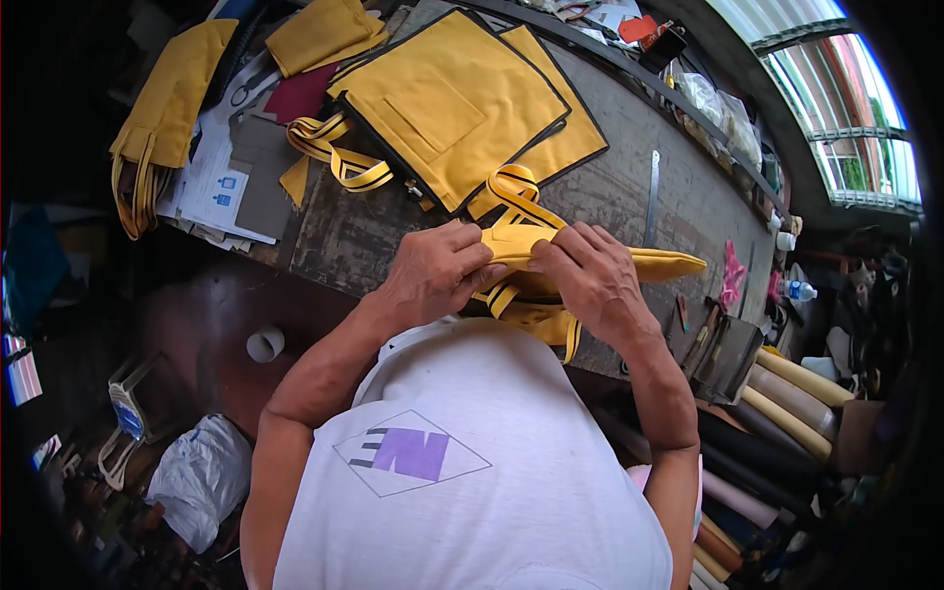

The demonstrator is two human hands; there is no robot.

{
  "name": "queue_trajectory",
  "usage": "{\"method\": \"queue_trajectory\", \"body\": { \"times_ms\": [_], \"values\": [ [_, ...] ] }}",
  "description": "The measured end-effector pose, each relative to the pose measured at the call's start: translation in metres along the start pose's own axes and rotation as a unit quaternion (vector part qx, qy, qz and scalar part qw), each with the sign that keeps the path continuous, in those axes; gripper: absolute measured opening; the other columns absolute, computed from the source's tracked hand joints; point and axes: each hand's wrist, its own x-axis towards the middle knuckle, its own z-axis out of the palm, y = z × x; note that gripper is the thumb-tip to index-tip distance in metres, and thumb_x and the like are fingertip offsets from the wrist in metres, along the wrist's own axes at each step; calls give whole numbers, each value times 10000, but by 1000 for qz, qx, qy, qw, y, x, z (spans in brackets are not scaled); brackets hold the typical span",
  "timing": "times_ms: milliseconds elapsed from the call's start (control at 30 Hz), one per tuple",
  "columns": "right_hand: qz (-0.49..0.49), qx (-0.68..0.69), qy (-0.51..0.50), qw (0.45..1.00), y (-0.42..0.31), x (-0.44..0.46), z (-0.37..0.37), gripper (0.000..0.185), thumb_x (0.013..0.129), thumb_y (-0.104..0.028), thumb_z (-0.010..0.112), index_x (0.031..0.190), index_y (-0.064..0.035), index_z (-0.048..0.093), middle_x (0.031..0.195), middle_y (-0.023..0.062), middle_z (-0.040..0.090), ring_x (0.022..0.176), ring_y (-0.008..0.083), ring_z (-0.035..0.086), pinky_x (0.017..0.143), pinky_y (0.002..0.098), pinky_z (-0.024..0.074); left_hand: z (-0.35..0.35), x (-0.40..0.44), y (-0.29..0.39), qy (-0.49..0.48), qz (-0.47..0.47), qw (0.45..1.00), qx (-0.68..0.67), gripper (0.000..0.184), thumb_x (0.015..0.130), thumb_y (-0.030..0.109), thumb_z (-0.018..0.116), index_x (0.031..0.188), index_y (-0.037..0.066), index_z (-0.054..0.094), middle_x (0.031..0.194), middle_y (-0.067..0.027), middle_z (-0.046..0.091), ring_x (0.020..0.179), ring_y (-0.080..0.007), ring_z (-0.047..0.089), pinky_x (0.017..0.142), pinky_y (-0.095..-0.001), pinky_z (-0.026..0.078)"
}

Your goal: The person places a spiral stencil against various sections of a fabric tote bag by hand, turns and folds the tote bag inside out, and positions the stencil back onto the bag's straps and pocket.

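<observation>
A yellow cloth bag [516,239] lies bunched at the front edge of the workbench, close to my body. My left hand [440,264] pinches its edge on the left, fingers closed. On the right, my right hand [590,270] grips the same fabric with curled fingers. One end of the bag sticks out past my right hand. Yellow straps with black stripes [521,197] loop up behind it and hang below. Just beyond lie flat yellow panels with black-bound edges [457,88], one bearing a stitched pocket.
A metal ruler [653,197] lies on the workbench [600,187] to the right. Another yellow bag [177,98], scissors [251,90] and printed papers [211,192] are at the left. Rolls of material [796,403] stand at the lower right. A plastic bag [202,480] sits on the floor.
</observation>
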Motion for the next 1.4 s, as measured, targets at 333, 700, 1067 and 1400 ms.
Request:
{"method": "queue_trajectory", "body": {
  "times_ms": [333,700,1067,1400],
  "values": [
    [-52,-62,-3,997,14,-7,1,115,848,-174,652,888,-92,583,836,36,573,818,196,618,723,329,492,4,21,11,-37,81,992,88,155,910,184,668,930,51,590,831,-83,556,751,-263,599,609,-380,489],
    [86,-218,90,968,99,-112,-90,284,851,-230,748,735,-75,539,659,79,581,590,209,617,553,353,497,-11,100,-16,-36,150,982,114,398,882,306,728,705,64,467,636,-96,537,567,-296,576,531,-409,461],
    [240,-487,406,735,23,-171,-194,300,917,-119,694,1209,-103,628,1024,69,697,813,223,685,702,342,524,-74,181,124,400,381,809,200,283,810,4,763,1075,79,697,889,-57,660,748,-248,638,646,-351,531],
    [289,19,61,955,40,-274,68,81,907,-115,652,940,-67,596,860,123,604,831,344,630,708,438,503,108,2,-47,-192,175,951,171,99,833,155,683,817,88,613,844,-82,559,875,-275,588,770,-411,476]
  ]
}}
